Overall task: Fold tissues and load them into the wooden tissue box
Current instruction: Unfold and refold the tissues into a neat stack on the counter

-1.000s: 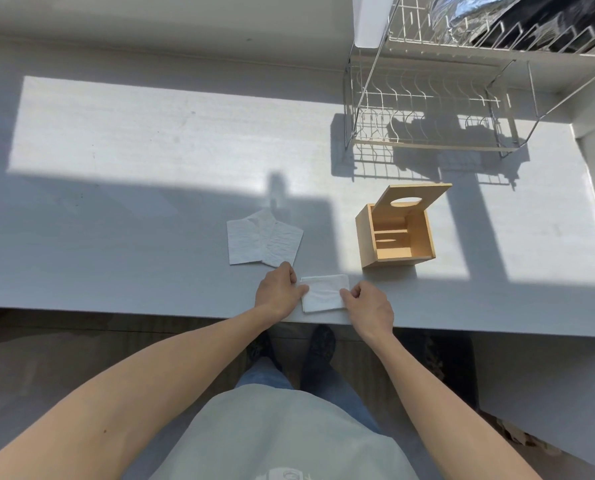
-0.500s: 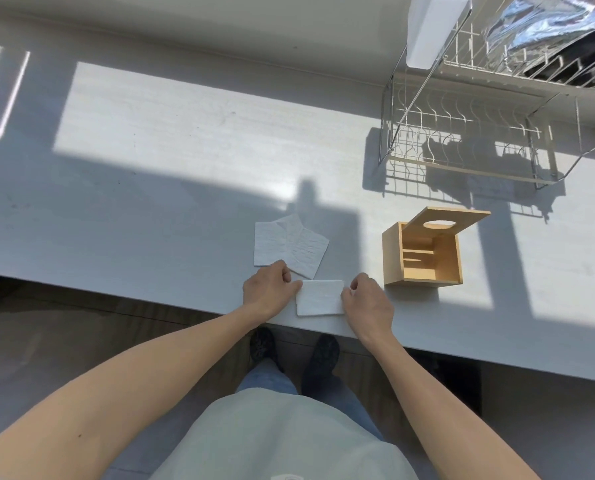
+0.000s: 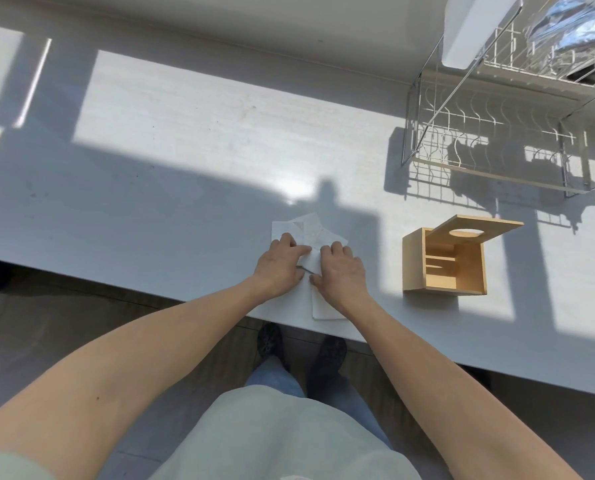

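Observation:
The wooden tissue box [image 3: 414, 259] lies on its side on the white counter, its inside facing me and its lid [image 3: 476, 230] with the oval slot swung up. Left of it lies a loose pile of white tissues [image 3: 311, 227]. My left hand [image 3: 281, 262] and my right hand [image 3: 341, 271] rest side by side on the near part of that pile, fingers pinching a tissue sheet [image 3: 312, 264] whose edge lifts between them. A folded tissue [image 3: 326, 310] lies flat at the counter's near edge, partly under my right wrist.
A wire dish rack [image 3: 493, 147] stands at the back right, with a white item [image 3: 476, 29] and crinkled foil [image 3: 573, 26] on its upper tier. The counter's front edge [image 3: 185, 299] runs just below my hands. My feet show on the floor below.
Both hands have let go of the folded tissue, which stays at the counter edge, and have moved forward onto the loose pile. The view has shifted left and closer.

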